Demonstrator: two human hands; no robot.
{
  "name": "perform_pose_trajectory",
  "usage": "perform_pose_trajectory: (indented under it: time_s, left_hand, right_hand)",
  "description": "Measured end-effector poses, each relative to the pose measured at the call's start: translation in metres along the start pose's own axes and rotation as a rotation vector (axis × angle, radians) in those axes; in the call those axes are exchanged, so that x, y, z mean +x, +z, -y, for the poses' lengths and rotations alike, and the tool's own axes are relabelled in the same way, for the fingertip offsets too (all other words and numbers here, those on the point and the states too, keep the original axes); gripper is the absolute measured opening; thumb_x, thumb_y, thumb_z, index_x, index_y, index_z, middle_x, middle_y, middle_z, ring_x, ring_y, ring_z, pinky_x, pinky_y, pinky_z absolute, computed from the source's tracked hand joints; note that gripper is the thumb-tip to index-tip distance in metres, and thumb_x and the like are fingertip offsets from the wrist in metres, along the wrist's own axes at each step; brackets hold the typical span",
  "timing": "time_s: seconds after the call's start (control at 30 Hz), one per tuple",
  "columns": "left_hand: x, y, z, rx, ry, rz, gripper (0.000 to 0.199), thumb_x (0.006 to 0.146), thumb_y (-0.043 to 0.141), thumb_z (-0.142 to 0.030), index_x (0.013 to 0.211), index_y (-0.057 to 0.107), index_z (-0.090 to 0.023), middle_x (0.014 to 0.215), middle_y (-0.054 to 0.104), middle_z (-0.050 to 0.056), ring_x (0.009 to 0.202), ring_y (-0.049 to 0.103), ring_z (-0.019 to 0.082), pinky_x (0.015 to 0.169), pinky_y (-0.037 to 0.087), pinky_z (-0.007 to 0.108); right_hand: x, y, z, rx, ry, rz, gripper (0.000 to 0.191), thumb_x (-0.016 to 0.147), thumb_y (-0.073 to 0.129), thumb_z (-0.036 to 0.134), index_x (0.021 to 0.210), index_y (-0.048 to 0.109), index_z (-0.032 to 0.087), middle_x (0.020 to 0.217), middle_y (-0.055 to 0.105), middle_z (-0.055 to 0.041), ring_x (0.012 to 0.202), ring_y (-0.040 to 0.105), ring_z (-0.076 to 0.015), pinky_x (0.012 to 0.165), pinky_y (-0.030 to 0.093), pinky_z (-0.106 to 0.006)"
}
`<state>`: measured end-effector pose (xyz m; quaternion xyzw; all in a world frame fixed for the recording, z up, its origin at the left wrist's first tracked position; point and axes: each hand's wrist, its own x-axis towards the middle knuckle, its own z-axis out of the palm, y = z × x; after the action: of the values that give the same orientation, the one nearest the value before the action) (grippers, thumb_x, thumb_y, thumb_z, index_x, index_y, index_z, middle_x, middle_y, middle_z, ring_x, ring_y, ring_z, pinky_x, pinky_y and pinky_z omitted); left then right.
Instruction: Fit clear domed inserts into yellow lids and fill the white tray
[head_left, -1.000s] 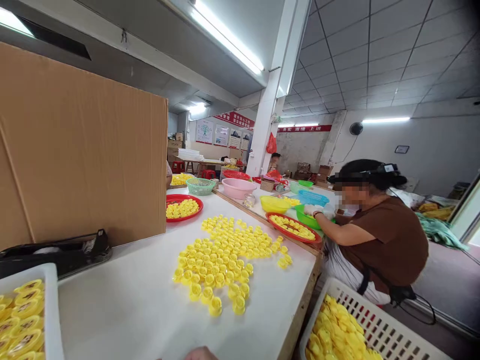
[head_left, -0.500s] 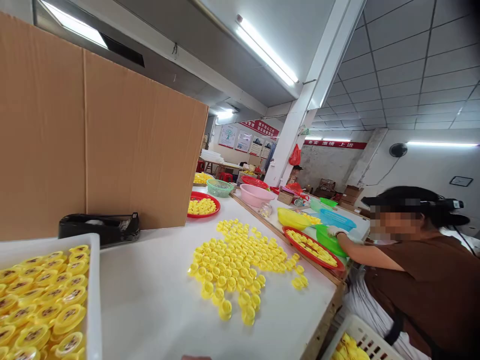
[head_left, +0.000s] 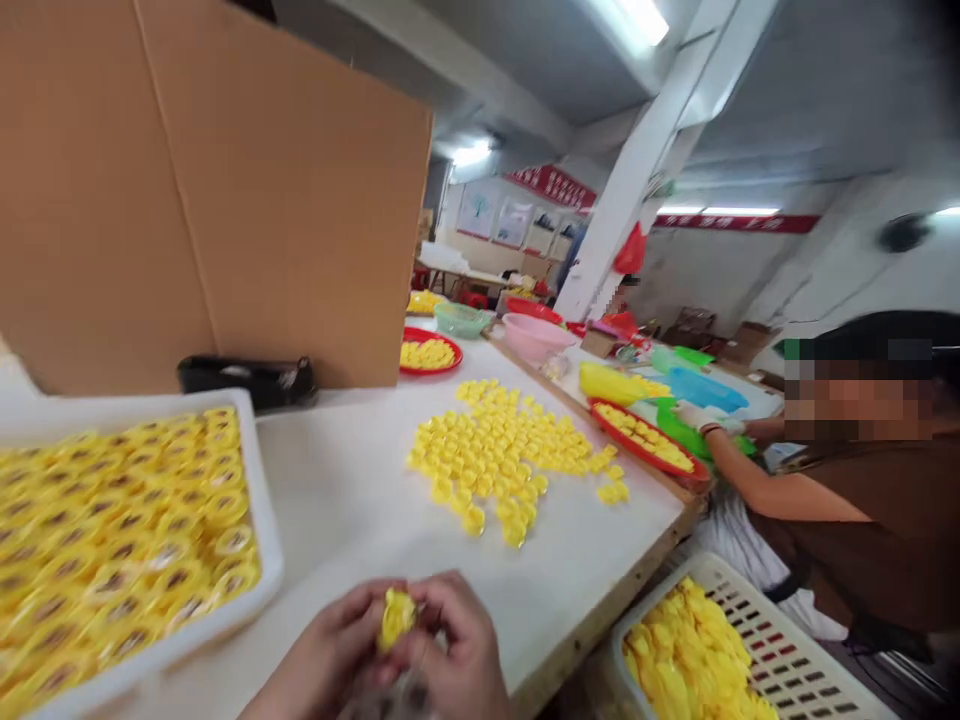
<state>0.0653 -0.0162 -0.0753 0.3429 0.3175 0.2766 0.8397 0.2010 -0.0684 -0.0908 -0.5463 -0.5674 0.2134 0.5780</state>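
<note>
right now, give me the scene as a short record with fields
left grip: on a small yellow piece
right grip: on the same piece
table: loose yellow cups spread ahead
left side: white tray of dark-marked yellow tubs
behind tray: black tape dispenser, cardboard panel
right side: slotted crate of yellow parts
co-worker's hand: gloved, at a green basin

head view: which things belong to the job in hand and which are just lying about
Likely in use:
- yellow piece between left hand and right hand
- loose yellow pieces
- white tray

Seemingly idle:
- black tape dispenser
- cardboard
- pink basin
</note>
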Motion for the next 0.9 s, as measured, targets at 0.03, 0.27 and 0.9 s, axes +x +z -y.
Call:
perform_pose_trajectory:
  time_s: [0.03,0.27,0.9]
  left_hand:
    - [-0.003,0.002,-0.003,0.002,0.015,-0.010,0.035,0.069,0.072,-0.041,0.093,0.065,-0.016,0.082,0.065,0.004,0.064,0.055,0.012,0.062,0.045,0.023]
    - [0.000,-0.004,-0.004,0.027,0.091,-0.006,0.033,0.076,0.067,-0.039,0.098,0.059,-0.016,0.082,0.061,0.003,0.067,0.053,0.010,0.057,0.042,0.020]
    - [0.002,-0.005,-0.004,-0.128,0.065,0.029,0.045,0.067,0.076,-0.033,0.104,0.061,-0.013,0.095,0.067,0.009,0.085,0.063,0.020,0.073,0.046,0.030]
  right_hand:
    - [0.000,-0.002,0.003,0.000,0.009,0.018,0.020,0.071,0.063,0.015,0.090,0.066,0.022,0.080,0.060,-0.0009,0.065,0.057,-0.0135,0.058,0.048,-0.024]
    - [0.000,-0.005,0.000,0.054,0.032,0.099,0.027,0.077,0.066,0.015,0.101,0.060,0.024,0.091,0.057,-0.0017,0.074,0.057,-0.0141,0.066,0.050,-0.027]
    - [0.006,-0.010,0.009,-0.153,-0.040,0.126,0.028,0.081,0.061,0.014,0.107,0.058,0.023,0.097,0.058,-0.0050,0.078,0.058,-0.0155,0.067,0.052,-0.029]
